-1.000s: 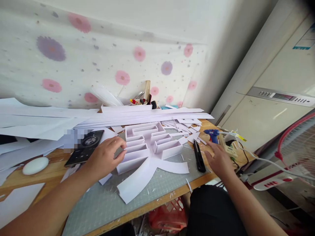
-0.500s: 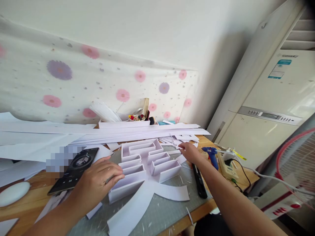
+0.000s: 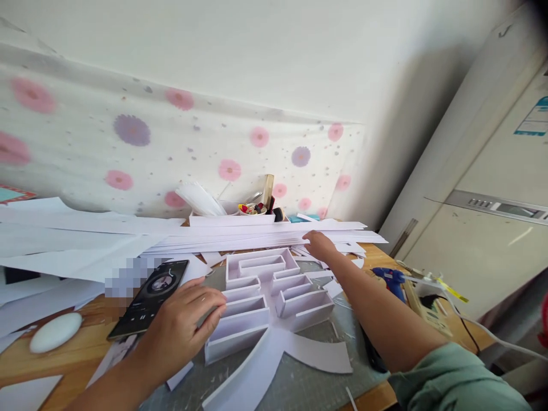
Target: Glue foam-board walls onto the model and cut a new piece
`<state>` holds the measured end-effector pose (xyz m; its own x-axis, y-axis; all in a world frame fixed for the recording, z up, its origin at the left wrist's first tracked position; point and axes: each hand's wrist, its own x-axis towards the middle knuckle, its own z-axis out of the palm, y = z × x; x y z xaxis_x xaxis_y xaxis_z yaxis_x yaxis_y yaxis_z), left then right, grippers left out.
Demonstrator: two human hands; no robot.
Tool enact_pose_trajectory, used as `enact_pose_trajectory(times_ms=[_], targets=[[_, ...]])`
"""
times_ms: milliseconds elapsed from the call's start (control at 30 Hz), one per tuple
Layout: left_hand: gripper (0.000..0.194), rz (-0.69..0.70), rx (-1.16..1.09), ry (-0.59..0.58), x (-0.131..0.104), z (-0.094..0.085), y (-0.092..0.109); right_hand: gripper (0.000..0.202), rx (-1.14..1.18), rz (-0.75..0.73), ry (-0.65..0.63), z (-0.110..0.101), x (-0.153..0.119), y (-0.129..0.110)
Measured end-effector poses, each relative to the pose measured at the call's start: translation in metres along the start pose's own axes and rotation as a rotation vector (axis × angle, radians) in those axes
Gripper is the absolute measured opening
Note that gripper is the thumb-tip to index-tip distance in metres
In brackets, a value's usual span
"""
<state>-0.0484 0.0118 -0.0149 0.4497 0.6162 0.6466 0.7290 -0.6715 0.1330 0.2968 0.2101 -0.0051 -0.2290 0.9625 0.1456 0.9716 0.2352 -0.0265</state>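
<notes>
Left hand (image 3: 182,331) is lying open on the flimsy paper model (image 3: 265,297), right hand (image 3: 319,245) is reaching open-fingered for light, bendy paper strips (image 3: 265,237), probably best pinched at an edge.

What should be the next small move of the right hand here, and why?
Probably close the fingers on one long white strip and draw it toward the model. The right hand lies open on the stack of white strips at the table's far edge and grips nothing yet, while the left hand rests flat against the white paper model on the cutting mat.
</notes>
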Motion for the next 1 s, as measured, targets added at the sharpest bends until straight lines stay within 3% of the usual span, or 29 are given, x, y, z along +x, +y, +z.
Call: enact_pose_trajectory(times_ms=[167, 367, 533, 633, 800, 1000], targets=[[0.010, -0.004, -0.011, -0.022, 0.000, 0.000, -0.004, 0.021, 0.030, 0.025, -0.141, -0.011, 0.004, 0.011], [0.008, 0.029, -0.019, 0.004, 0.001, 0.000, -0.005, 0.020, 0.076, 0.044, -0.374, -0.003, -0.041, 0.047], [0.011, 0.023, -0.004, 0.007, 0.003, 0.000, -0.002, 0.019, 0.041, 0.028, -0.386, 0.003, -0.058, 0.046], [0.014, 0.008, -0.003, -0.003, 0.005, -0.003, 0.004, 0.019, -0.017, -0.012, -0.296, -0.002, -0.046, 0.033], [0.019, -0.037, -0.054, -0.012, 0.007, -0.004, 0.014, 0.026, -0.060, -0.161, -0.068, -0.008, 0.000, -0.004], [0.015, -0.082, -0.065, -0.042, 0.003, -0.002, 0.013, 0.033, -0.132, -0.258, -0.046, 0.010, 0.047, -0.042]])
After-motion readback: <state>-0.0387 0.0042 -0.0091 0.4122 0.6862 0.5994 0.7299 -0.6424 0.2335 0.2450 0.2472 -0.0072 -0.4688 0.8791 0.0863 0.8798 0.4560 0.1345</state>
